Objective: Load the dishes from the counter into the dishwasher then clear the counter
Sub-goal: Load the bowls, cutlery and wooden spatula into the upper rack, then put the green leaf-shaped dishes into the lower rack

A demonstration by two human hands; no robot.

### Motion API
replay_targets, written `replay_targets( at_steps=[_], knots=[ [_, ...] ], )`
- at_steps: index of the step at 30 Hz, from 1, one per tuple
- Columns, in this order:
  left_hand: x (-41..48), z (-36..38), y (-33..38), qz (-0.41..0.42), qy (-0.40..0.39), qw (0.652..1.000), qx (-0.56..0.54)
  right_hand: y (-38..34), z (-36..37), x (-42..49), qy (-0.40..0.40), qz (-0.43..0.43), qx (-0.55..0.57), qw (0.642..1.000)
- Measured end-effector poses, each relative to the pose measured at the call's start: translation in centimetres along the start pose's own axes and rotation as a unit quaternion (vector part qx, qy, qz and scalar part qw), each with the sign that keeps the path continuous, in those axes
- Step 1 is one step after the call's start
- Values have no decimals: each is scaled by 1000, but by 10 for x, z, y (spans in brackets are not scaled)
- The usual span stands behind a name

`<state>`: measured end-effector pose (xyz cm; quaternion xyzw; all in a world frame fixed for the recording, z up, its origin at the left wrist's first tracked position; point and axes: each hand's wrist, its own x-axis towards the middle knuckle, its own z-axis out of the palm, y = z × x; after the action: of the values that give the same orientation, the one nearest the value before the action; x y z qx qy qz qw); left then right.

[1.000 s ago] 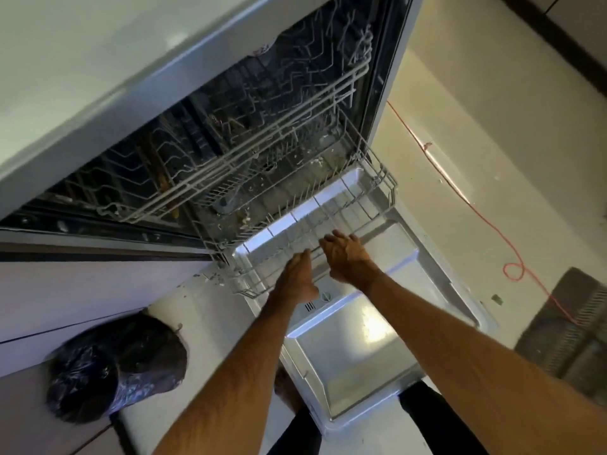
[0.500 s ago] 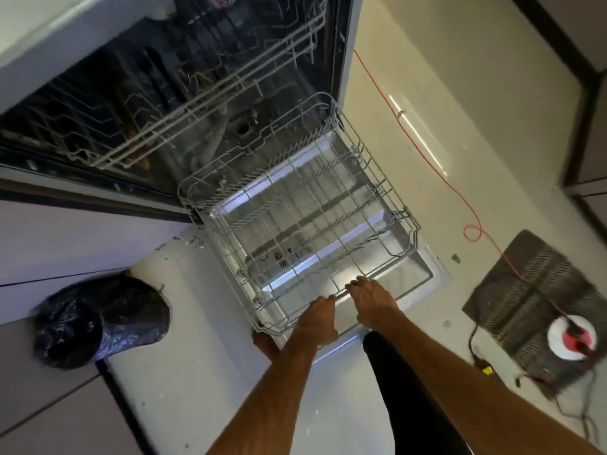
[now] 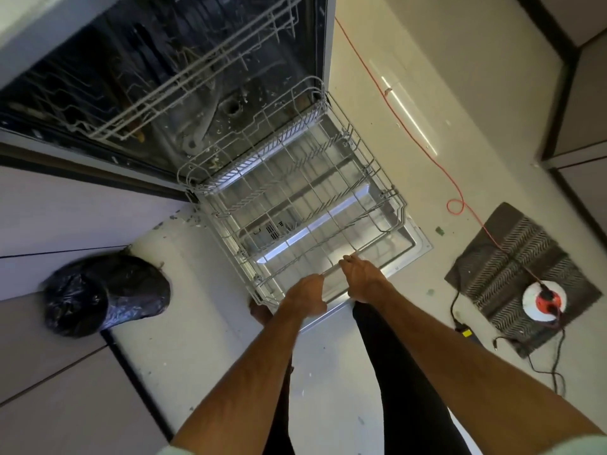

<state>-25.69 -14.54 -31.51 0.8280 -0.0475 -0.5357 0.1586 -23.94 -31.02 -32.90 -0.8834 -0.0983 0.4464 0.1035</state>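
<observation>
The dishwasher (image 3: pixel 138 70) stands open, its door (image 3: pixel 412 247) folded flat to the floor. The grey wire lower rack (image 3: pixel 295 195) is pulled out over the door and holds no dishes. My left hand (image 3: pixel 303 295) grips the rack's front rail near its left corner. My right hand (image 3: pixel 363 279) grips the same rail just to the right. The upper rack (image 3: pixel 184 77) sits pushed inside the dark tub. No dishes are in view.
A bin lined with a black bag (image 3: pixel 105 293) stands left of the door. An orange cable (image 3: pixel 423 146) crosses the floor to a reel (image 3: pixel 543 300) on a dark mat (image 3: pixel 519 274). Pale cabinet fronts (image 3: pixel 56 211) run along the left. My legs stand just before the door.
Both hands have drawn the lower rack fully out of the tub and over the door. Since half a second ago the rack has barely moved.
</observation>
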Motion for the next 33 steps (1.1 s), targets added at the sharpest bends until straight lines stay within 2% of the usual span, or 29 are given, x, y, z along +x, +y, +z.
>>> replay_targets(
  at_steps=[6, 9, 11, 14, 18, 20, 21, 22, 27, 29, 33],
  knots=[
    [-111, -56, -2, 17, 102, 994, -22, -58, -80, -80, 17, 56, 128, 990],
    [-175, -91, -18, 29, 219, 973, -66, -98, -125, -119, 37, 42, 164, 985],
    [-220, -117, -30, 25, 233, 970, -63, -126, -151, -144, 49, 31, 173, 983],
    [-284, -153, -45, 29, 202, 979, -20, -168, -184, -177, 68, 24, 169, 983],
    [-343, -192, -67, 44, 289, 956, -10, -224, -217, -205, 120, 8, 173, 978],
    [-356, -196, -87, 84, 281, 956, 22, -248, -227, -215, 130, -15, 161, 978],
    [-369, -199, -91, 55, 261, 963, 39, -259, -230, -220, 136, -32, 148, 979],
    [-382, -200, -96, 30, 279, 959, 46, -269, -232, -226, 139, -42, 145, 979],
    [-439, -168, -106, -12, 365, 925, -109, -311, -227, -245, 147, -102, 109, 978],
    [-454, -147, -107, -37, 401, 901, -162, -319, -219, -246, 143, -125, 109, 976],
    [-484, -102, -99, -85, 457, 860, -209, -332, -207, -262, 132, -164, 104, 972]
  ],
)
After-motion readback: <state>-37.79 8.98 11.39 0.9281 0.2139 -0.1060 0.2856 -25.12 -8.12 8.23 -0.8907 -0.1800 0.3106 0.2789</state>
